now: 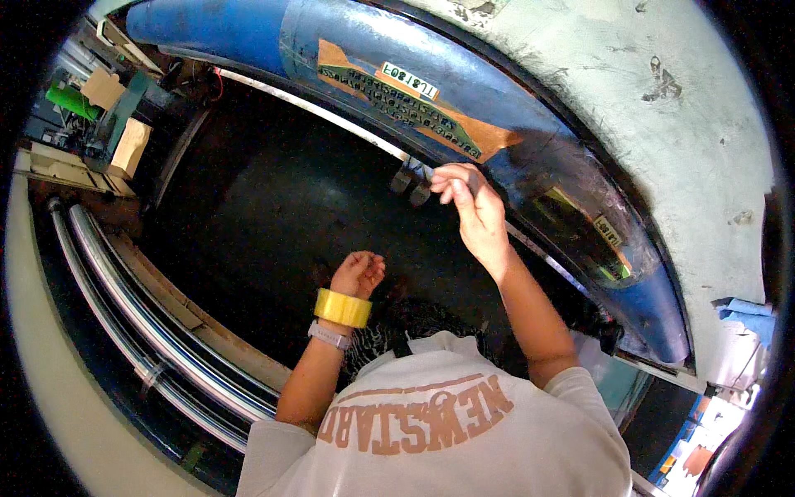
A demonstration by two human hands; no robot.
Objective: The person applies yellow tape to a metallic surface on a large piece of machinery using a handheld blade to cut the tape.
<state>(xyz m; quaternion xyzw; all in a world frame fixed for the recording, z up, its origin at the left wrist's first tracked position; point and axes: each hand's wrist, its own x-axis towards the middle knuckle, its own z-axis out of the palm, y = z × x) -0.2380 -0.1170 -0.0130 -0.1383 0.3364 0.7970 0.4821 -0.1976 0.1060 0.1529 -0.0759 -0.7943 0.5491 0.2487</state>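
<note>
A large blue cylinder [373, 45] curves across the top of the head view. Brown and dark printing plates with raised, mirrored characters are fixed on it: one plate [414, 103] at the middle, another [580, 236] farther right. My right hand [474, 207] is raised by the cylinder's near edge, fingers bent and pressed together near the thumb. Whether they pinch something small, or touch the cylinder, I cannot tell. Lower and to the left, my left hand [358, 273] is curled closed in front of my body, with nothing showing in it. A yellow tape roll [343, 308] rings that wrist above a pale watch [329, 335].
Shiny metal rollers [166, 315] run along the left side. A pale bar [315, 116] lines the cylinder's near edge. Beyond the cylinder stands a scuffed, pale machine panel [638, 91]. At far left are a wooden block [131, 147] and a green object [71, 99].
</note>
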